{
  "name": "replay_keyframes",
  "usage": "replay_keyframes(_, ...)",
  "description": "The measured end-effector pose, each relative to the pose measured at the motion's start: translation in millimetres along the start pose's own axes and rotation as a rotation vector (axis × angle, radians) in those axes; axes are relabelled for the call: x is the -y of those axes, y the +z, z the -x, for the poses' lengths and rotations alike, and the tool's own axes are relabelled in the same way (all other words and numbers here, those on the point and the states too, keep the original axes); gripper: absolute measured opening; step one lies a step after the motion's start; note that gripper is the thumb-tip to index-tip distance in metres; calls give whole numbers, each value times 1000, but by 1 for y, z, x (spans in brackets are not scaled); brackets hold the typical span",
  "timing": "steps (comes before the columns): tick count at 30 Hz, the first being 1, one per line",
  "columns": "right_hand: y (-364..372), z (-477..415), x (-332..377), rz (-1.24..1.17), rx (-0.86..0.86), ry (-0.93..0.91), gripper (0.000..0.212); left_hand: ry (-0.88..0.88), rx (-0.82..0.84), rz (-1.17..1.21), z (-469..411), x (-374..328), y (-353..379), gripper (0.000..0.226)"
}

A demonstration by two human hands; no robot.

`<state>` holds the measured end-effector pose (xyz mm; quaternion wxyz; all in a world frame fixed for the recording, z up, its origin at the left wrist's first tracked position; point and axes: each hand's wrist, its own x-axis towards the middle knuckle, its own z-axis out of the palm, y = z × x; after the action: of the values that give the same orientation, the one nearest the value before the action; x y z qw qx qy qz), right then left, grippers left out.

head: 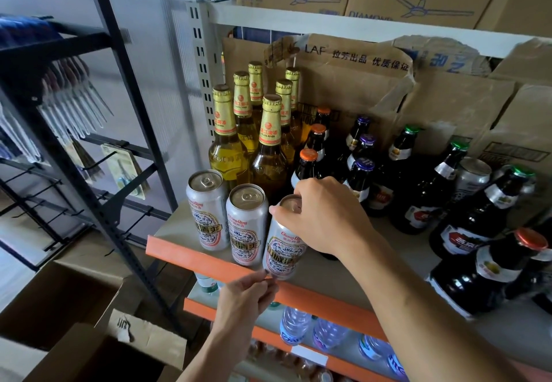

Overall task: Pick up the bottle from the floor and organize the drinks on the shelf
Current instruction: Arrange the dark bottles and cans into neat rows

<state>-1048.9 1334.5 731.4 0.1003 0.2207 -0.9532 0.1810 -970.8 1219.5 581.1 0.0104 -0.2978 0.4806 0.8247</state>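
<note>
Three silver beer cans stand in a row at the front left of the shelf [328, 280], behind its orange lip. My right hand [325, 217] grips the top of the rightmost can [282, 250], which tilts slightly. My left hand [245, 298] touches the base of that same can with its fingertips from below the lip. The other two cans [207, 211] [246, 226] stand upright to its left. Behind them are gold-capped beer bottles [227, 139]. Dark bottles with orange, purple and green caps [361, 172] fill the middle and right of the shelf.
Cardboard boxes [358, 83] line the back of the shelf and the level above. Water bottles [295, 325] lie on the lower shelf. A black rack [98, 148] with hanging tools stands at left. Open cartons [74, 322] sit on the floor below.
</note>
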Motion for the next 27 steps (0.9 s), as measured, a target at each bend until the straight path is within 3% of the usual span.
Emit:
replay_keyframes(10, -4, 12, 6, 28, -31, 16, 52, 1, 57, -68, -1, -1, 1, 21)
replay_keyframes(14, -4, 13, 6, 40, -43, 46, 47, 11, 103, -108, 3, 0, 10, 32)
replay_keyframes(19, -6, 12, -7, 17, -64, 119, 58, -3, 139, -114, 4, 0, 12, 27)
replay_keyframes(27, -2, 17, -21, 41, -62, 192, 53, -5, 266, -170, 10, 3, 27, 43)
